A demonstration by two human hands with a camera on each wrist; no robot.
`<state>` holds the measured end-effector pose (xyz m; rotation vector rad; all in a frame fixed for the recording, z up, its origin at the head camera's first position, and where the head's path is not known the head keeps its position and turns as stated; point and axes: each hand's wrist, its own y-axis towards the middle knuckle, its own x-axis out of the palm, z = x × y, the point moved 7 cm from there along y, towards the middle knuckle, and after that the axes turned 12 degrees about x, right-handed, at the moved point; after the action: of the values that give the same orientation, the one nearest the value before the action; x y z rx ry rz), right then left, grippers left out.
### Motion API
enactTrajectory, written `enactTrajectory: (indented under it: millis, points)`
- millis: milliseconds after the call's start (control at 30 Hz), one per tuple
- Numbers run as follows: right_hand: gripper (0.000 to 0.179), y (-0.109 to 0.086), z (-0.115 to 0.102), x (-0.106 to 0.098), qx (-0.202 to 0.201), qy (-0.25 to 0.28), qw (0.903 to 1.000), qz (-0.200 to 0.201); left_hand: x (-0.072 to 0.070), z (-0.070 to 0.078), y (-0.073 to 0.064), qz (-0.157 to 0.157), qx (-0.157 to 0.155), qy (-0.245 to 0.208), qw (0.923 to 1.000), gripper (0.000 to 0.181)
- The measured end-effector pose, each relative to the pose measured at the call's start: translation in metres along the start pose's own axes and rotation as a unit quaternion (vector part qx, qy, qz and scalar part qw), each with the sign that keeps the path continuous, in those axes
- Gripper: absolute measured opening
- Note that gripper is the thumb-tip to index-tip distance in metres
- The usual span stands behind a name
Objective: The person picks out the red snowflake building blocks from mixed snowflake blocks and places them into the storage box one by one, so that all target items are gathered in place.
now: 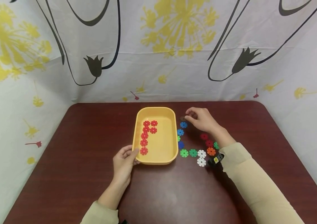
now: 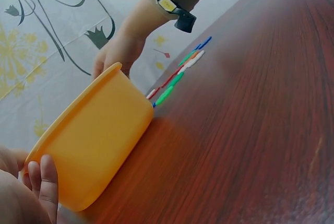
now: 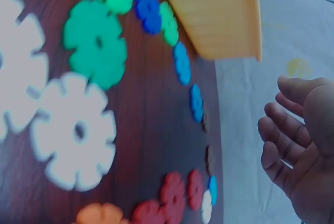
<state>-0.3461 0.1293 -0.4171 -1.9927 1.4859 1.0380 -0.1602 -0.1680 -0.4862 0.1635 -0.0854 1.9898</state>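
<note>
My left hand [image 1: 124, 162] grips the near left corner of a yellow plastic tray [image 1: 162, 137], thumb over the rim and fingers on the outer wall. Inside the tray, several red notched discs [image 1: 144, 136] lie along its left side. My right hand [image 1: 201, 119] is beyond the tray's right side, over a brown notched disc [image 1: 183, 119] at the back of the table. In the right wrist view its fingers [image 3: 284, 125] are loosely bent with nothing between them, apart from the discs. A blue disc [image 1: 184, 124] lies just in front of the brown one.
Right of the tray, more flat notched discs form a winding line on the dark wooden table [image 1: 91, 137]: green [image 1: 184, 153], white [image 1: 201, 153], orange [image 1: 211, 151] and red [image 1: 209, 143]. The right forearm hides some. A patterned cloth [image 1: 161, 77] hangs behind the table.
</note>
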Motion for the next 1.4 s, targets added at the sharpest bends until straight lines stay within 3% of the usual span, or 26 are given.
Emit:
enactTrajectory:
  millis: [267,500,767,1033,1267,1400]
  points:
    - [0.024,-0.014,0.042,-0.001,0.058,-0.038,0.9975,-0.008,0.001,-0.001,-0.001,-0.003,0.000,-0.005,1.0000,0.030]
    - [0.028,-0.021,0.063,-0.001,0.077,-0.065,0.9944,-0.029,0.000,0.000,0.000,-0.004,0.005,-0.016,0.9999,0.029]
    - [0.018,-0.025,0.069,-0.001,0.083,-0.070,0.9935,-0.033,0.000,0.000,-0.001,-0.005,0.000,-0.008,1.0000,0.030]
    - [0.037,-0.026,0.078,-0.001,0.120,-0.086,0.9885,-0.031,0.001,-0.001,-0.001,-0.009,-0.005,-0.015,0.9998,0.030]
    - [0.032,-0.024,0.073,0.007,0.097,-0.066,0.9908,-0.068,0.001,0.000,-0.001,-0.011,-0.004,-0.019,0.9997,0.028]
    - [0.026,-0.024,0.072,0.009,0.104,-0.057,0.9895,-0.083,0.001,0.000,0.000,-0.011,-0.005,-0.017,0.9998,0.029]
